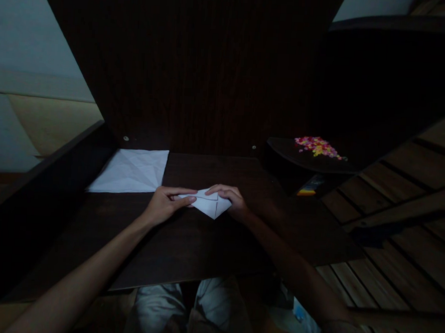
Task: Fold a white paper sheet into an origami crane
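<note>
A folded sheet of white paper (pixel 207 206) is held between both hands just above the dark wooden desk; one pointed corner faces my body. My left hand (pixel 164 203) pinches its left end, thumb in front and fingers behind. On the other side, my right hand (pixel 232 197) grips the upper right part, its fingers bent over the top edge and partly hidden by the paper. Dark lines, like creases or edges of layers, run across the folded face.
A stack of creased white paper sheets (pixel 131 171) lies at the desk's back left. Small pink, red and yellow pieces (pixel 317 146) are heaped on a rounded shelf (pixel 284 149) to the right. Tall dark panels rise behind; a low side wall (pixel 45 165) borders the left.
</note>
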The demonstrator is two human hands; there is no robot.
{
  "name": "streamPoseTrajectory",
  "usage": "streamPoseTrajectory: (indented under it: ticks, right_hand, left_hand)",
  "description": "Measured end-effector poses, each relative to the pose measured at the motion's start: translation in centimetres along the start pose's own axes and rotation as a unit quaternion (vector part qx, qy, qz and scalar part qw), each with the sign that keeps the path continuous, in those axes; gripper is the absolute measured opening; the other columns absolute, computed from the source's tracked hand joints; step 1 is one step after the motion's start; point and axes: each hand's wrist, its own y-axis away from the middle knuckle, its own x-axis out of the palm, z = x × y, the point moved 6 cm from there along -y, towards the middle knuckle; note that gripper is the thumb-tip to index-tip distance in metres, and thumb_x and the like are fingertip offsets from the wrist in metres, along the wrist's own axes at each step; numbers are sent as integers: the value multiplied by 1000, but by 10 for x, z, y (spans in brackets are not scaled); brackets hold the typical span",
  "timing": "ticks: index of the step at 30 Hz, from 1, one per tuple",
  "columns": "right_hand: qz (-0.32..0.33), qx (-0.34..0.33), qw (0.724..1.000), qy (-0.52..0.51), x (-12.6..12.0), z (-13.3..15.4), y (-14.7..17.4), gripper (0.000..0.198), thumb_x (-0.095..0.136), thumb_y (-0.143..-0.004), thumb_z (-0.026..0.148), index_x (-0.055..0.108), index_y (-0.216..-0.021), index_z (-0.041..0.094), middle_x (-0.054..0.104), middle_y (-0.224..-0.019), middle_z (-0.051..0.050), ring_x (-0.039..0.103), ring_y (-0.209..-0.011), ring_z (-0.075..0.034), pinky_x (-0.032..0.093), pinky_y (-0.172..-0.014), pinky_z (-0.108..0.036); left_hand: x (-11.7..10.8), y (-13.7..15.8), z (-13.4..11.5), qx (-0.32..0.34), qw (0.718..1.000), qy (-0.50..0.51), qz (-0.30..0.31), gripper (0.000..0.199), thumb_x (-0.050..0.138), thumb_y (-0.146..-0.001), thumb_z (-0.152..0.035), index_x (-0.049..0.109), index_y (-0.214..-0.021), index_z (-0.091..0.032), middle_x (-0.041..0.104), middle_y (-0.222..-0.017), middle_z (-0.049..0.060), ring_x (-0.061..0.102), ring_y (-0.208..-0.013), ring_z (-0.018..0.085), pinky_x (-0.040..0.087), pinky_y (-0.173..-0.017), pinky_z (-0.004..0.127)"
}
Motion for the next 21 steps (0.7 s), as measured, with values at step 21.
streamPoseTrajectory:
  ticks: [21]
  right_hand:
    - [-106,-54,985,122,-9,8,5,20,73,-67,31,71,-82,18,72,-86,-5,65,-77,-18,49,-67,-29]
  left_hand:
    - [5,0,1,-24,994,108,8,50,79,-62,-36,66,-104,-13,74,-89,8,70,-77,23,57,-77,37]
